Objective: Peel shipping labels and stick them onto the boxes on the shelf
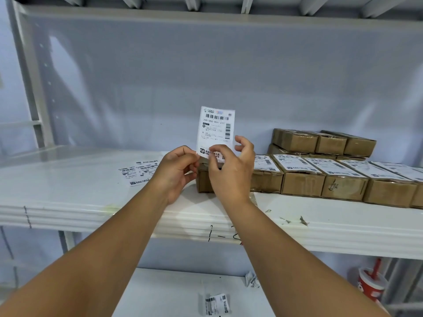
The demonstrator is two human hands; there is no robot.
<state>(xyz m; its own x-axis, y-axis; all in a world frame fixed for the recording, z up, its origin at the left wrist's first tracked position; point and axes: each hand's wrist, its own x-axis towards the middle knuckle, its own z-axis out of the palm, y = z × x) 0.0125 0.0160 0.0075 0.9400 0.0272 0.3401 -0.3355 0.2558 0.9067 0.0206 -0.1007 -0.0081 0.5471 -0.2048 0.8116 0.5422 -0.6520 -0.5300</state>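
**Label (pixel 216 131) held upright above a bare box**

Label stands at frame centre, print facing the camera, pinched along its bottom edge by both hands. The left hand (pixel 176 172) grips the lower left corner. The right hand (pixel 231 170) pinches the lower edge between thumb and forefinger, its other fingers loosely spread. Just below them a bare box (pixel 203 179) sits on the shelf (pixel 68 197), leftmost in a row of labelled boxes (pixel 302 179) running to the right edge. Spare labels (pixel 139 171) lie left of centre. A red cup (pixel 370 284) stands at lower right.
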